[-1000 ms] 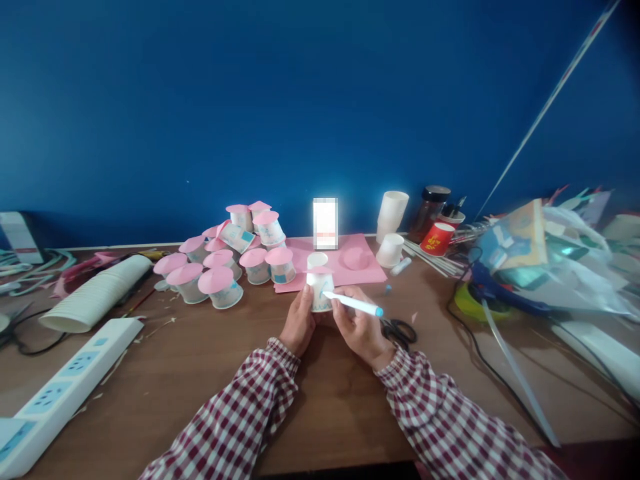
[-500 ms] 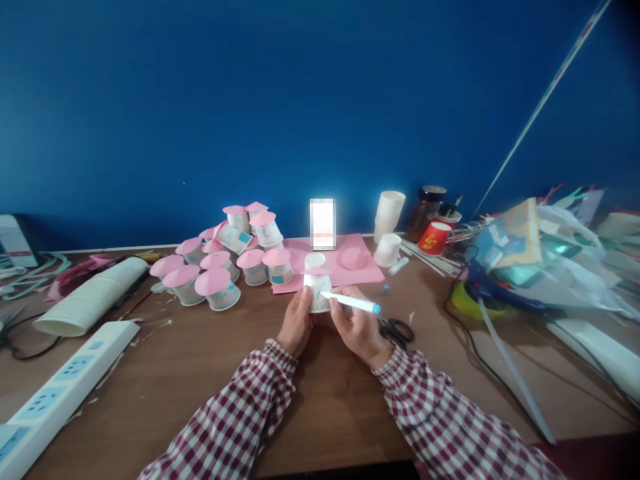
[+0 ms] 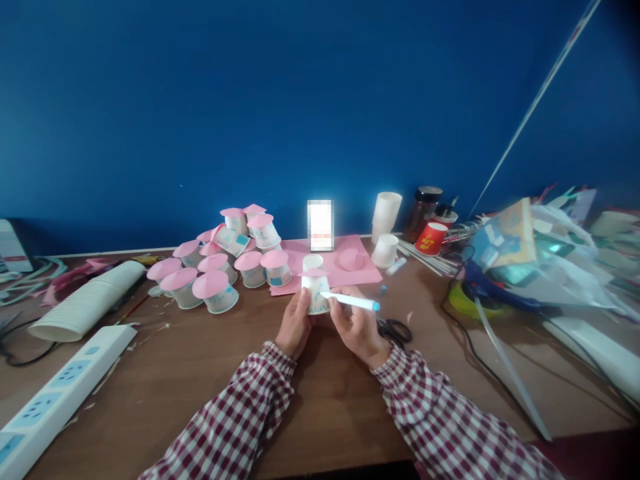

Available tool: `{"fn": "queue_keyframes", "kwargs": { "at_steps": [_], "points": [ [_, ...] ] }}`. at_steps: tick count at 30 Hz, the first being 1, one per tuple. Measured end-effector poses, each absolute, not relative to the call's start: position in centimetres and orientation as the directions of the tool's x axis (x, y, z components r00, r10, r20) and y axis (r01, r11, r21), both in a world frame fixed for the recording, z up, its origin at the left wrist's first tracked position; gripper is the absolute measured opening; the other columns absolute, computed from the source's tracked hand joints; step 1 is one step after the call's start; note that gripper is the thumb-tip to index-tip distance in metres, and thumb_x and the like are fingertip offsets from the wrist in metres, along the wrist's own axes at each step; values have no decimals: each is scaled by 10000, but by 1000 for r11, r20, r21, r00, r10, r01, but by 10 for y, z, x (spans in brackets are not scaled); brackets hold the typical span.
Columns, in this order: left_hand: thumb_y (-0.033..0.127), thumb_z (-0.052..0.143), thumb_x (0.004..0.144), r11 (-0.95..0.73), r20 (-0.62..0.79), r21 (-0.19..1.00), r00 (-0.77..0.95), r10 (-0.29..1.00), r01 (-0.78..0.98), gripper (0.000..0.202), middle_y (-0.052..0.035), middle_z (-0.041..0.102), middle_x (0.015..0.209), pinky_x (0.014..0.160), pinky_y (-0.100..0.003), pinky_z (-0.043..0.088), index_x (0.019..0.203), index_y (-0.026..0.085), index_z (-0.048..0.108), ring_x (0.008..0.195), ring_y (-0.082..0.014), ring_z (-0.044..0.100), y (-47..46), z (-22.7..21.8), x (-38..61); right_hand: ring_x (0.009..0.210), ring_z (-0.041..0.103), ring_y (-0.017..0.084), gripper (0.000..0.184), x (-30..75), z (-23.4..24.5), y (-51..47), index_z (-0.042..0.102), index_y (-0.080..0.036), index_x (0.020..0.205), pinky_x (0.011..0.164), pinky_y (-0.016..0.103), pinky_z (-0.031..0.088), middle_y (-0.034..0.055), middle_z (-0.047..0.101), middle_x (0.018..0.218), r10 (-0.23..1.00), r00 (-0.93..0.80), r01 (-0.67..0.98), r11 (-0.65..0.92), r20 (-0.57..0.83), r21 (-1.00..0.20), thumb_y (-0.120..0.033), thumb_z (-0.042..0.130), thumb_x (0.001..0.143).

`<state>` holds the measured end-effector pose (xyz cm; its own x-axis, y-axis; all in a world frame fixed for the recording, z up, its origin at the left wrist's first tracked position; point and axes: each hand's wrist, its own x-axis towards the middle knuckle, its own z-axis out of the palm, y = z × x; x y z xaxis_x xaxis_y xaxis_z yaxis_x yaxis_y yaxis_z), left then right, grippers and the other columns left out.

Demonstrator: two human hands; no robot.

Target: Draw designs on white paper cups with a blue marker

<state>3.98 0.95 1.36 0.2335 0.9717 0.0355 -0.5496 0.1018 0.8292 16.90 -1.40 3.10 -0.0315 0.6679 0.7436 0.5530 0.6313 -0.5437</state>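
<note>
My left hand [image 3: 296, 321] is closed around the left side of a white paper cup [image 3: 314, 297] that bears blue marks. In my right hand [image 3: 359, 327] I grip a white marker pen [image 3: 353, 301] with a blue end; its tip points left and meets the cup's side, or nearly so. Just behind this cup stands another white cup [image 3: 313, 262], partly hidden. A sheet of pink paper [image 3: 363, 273] lies beyond my hands, with a pink round piece [image 3: 351, 259] on it. Black-handled scissors [image 3: 397, 331] rest beside my right wrist.
Several paper cups with pink cone roofs [image 3: 214, 283] crowd the left. A stack of cups [image 3: 80, 303] and a power strip [image 3: 60, 387] lie farther left. At right are a red cup [image 3: 431, 239], a dark jar [image 3: 424, 210], yellow tape [image 3: 473, 303] and plastic bags [image 3: 555, 253].
The whole view has shifted slightly, so things appear a little farther left. My hands keep the same hold on cup and marker, and the pen tip stays at the cup's side.
</note>
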Motion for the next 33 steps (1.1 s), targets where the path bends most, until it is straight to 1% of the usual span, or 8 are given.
{"fn": "queue_keyframes", "kwargs": {
  "at_steps": [5,12,21,27,33],
  "points": [
    [471,523,831,105,28,825,226,974,-555,457,-117,627,1141,893,-376,443,1136,135,581,989,-237,597,9,15,40,779,583,170,66,170,33,-13,546,-181,902,733,296,487,54,606,836,680,-17,559,615,733,-557,-183,485,875],
    [480,545,813,108,26,824,227,974,-557,499,-118,635,1127,909,-381,436,1166,128,571,997,-238,593,8,15,40,771,587,166,75,170,33,-13,552,-184,888,730,285,486,48,606,831,692,6,563,595,722,-574,-205,480,879],
    [478,539,818,101,28,821,215,976,-562,479,-116,634,1141,916,-394,437,1156,141,579,1015,-244,595,9,14,40,750,584,175,116,172,34,-12,549,-185,898,711,314,502,66,607,822,701,27,573,574,713,-585,-249,452,900],
    [456,492,855,114,31,819,242,970,-563,458,-125,638,1129,913,-401,442,1175,137,563,1005,-244,601,9,13,39,736,591,182,78,173,34,-11,543,-195,899,697,322,512,63,609,815,705,42,575,562,708,-594,-228,473,888],
    [462,492,854,119,28,816,245,969,-566,470,-127,645,1114,917,-395,442,1180,129,559,1002,-243,605,8,14,39,725,589,171,66,173,34,-11,542,-190,896,684,304,506,57,606,809,706,46,575,560,707,-597,-216,484,880]
  ]
}}
